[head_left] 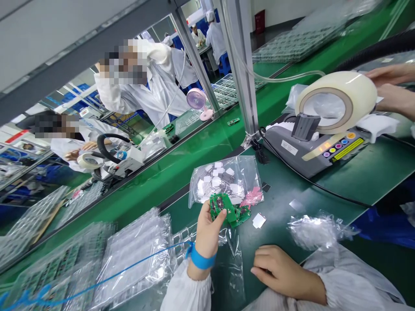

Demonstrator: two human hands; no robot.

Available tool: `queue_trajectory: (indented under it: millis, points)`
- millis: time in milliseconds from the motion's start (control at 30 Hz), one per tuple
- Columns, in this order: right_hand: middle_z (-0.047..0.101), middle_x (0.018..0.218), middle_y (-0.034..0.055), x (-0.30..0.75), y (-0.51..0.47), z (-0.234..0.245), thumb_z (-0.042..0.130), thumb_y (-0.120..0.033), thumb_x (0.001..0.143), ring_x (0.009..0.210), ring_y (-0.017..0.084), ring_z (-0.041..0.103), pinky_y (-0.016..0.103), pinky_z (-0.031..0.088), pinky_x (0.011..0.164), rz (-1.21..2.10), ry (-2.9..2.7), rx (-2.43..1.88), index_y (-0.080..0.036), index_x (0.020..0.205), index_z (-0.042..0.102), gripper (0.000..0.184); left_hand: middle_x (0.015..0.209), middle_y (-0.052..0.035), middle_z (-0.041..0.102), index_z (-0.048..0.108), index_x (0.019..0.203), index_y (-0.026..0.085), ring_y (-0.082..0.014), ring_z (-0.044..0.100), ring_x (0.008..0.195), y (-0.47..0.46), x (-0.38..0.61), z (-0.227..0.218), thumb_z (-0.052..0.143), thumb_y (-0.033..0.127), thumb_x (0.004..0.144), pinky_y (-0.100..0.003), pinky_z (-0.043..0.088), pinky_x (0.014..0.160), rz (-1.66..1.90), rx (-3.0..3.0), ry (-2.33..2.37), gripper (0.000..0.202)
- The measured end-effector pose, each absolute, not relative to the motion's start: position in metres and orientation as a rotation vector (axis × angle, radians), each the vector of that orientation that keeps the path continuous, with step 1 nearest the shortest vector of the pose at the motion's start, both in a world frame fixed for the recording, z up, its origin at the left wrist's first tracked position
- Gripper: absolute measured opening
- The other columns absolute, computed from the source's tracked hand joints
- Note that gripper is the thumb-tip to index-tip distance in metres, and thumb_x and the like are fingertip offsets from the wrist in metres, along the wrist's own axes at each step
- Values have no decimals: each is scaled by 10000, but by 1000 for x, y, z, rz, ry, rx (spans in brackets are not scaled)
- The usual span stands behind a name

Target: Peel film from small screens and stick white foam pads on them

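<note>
My left hand (207, 229), with a blue wrist strap (201, 258) on it, pinches a green circuit board (221, 204) between thumb and fingers. Just beyond and to the right, more green board (241, 215) shows at the bench surface; whether it is one piece or several I cannot tell. Behind them lies a clear bag (223, 177) with white, dark and pink pieces. My right hand (279, 268) rests on the bench near its front edge, fingers curled, with nothing visible in it. A small white piece (259, 220) lies between it and the bag.
A grey tape dispenser (292, 149) with a large tape roll (359, 93) stands at right, beside another person's hands (395, 86). Crumpled clear plastic (317, 231) lies at front right. Clear trays (136, 255) stack at left. A metal post (243, 73) rises behind; co-workers sit beyond.
</note>
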State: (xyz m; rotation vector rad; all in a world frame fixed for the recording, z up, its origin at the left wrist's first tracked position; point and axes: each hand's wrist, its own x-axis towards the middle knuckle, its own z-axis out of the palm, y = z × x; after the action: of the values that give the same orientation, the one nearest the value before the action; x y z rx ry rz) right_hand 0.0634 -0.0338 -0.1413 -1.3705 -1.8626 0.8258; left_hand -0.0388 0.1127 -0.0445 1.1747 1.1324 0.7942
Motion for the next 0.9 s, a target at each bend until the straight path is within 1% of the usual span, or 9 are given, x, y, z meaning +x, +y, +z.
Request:
queue_trajectory:
  millis: [100, 200, 300, 400, 567, 700, 767, 833, 900]
  points:
    - [472, 590, -16, 63, -34, -140, 338, -317, 945, 594, 115, 419, 262, 286, 551, 824, -1855, -1381, -185, 593, 446, 391, 883, -37, 691, 685, 850, 207, -222, 592, 903, 131, -45, -34, 728, 90, 550, -301, 424, 863, 625, 1383, 1139, 325]
    - [473, 597, -17, 63, -34, -139, 342, -308, 940, 601, 115, 422, 263, 289, 555, 826, -1845, -1389, -186, 592, 440, 382, 838, -30, 711, 709, 782, 245, -261, 603, 922, 148, -47, -31, 698, -13, 472, -338, 386, 935, 448, 1543, 1131, 404]
    - [470, 587, -19, 63, -33, -138, 335, -301, 942, 590, 114, 419, 262, 285, 550, 827, -1842, -1392, -187, 589, 438, 385, 733, -10, 710, 700, 714, 276, -272, 630, 845, 160, -42, -40, 647, -74, 426, -369, 389, 935, 314, 1646, 1090, 456]
    - [472, 581, -20, 64, -33, -136, 330, -292, 942, 587, 114, 423, 263, 286, 553, 823, -1843, -1388, -188, 587, 439, 385, 745, -9, 710, 687, 708, 282, -266, 642, 826, 167, -33, -54, 627, -86, 409, -365, 407, 921, 273, 1730, 1040, 478]
    - [468, 578, -21, 64, -33, -136, 332, -299, 939, 590, 113, 430, 261, 289, 550, 813, -1840, -1396, -189, 583, 436, 386, 855, -47, 704, 695, 816, 265, -273, 629, 899, 166, -26, -56, 720, -10, 414, -349, 415, 923, 311, 1894, 998, 488]
    - [464, 580, -20, 63, -34, -138, 332, -316, 938, 592, 109, 432, 246, 295, 556, 817, -1829, -1427, -189, 581, 418, 388, 1038, -59, 673, 698, 873, 274, -266, 571, 1053, 164, -58, -21, 769, 153, 514, -315, 376, 978, 403, 1989, 1079, 385]
    - [463, 577, -20, 63, -33, -140, 331, -331, 938, 582, 107, 434, 241, 297, 552, 816, -1828, -1456, -188, 577, 404, 395, 1070, -59, 652, 699, 889, 264, -275, 539, 1086, 166, -93, 3, 763, 223, 554, -307, 390, 957, 474, 2012, 1206, 343]
    - [475, 578, -16, 62, -32, -143, 325, -343, 941, 572, 108, 444, 241, 302, 545, 809, -1829, -1489, -189, 575, 396, 403, 1147, -69, 611, 684, 948, 253, -311, 494, 1130, 173, -142, 27, 747, 245, 574, -314, 450, 851, 525, 2018, 1392, 380]
    - [497, 581, -2, 58, -34, -147, 302, -336, 950, 564, 117, 467, 248, 312, 535, 800, -1844, -1505, -191, 581, 401, 409, 1167, -16, 602, 654, 958, 279, -299, 498, 1129, 180, -201, 45, 712, 244, 618, -308, 459, 812, 488, 2062, 1847, 347]
